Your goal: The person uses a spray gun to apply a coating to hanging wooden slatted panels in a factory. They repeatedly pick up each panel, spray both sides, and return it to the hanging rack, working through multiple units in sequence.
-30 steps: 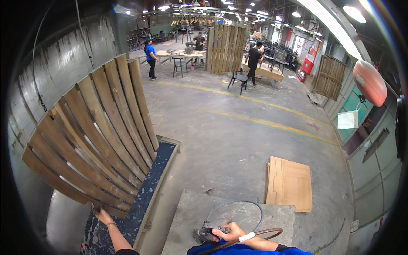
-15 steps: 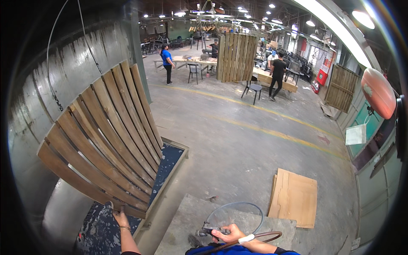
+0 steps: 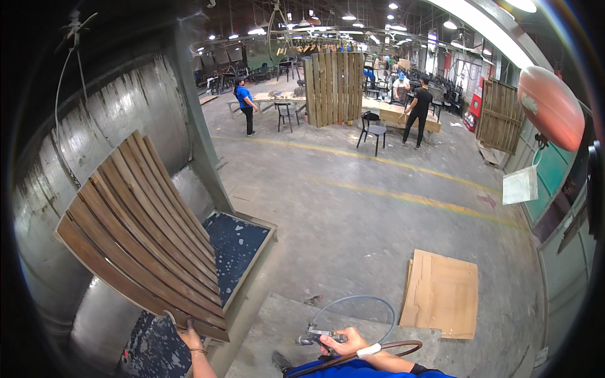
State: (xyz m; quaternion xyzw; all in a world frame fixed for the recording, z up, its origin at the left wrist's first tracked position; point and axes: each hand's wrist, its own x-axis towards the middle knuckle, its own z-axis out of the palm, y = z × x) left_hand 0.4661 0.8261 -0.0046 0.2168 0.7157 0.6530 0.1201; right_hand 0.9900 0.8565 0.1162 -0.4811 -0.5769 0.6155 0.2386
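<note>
Swung round further, the slatted panel [image 3: 135, 233] stands at frame left; bottom centre, the right hand [image 3: 350, 342] wraps a spray gun [image 3: 320, 336] (hose [image 3: 354, 296] looping close); lower left, the left hand [image 3: 191, 338] pinches the panel's edge. Slack hold might tip it.

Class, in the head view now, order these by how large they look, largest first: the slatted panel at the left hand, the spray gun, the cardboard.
1. Slatted panel
2. Cardboard
3. Spray gun, partly covered by the right hand

No text, label, brand, number or sign is clear enough to read on anything here.
</note>
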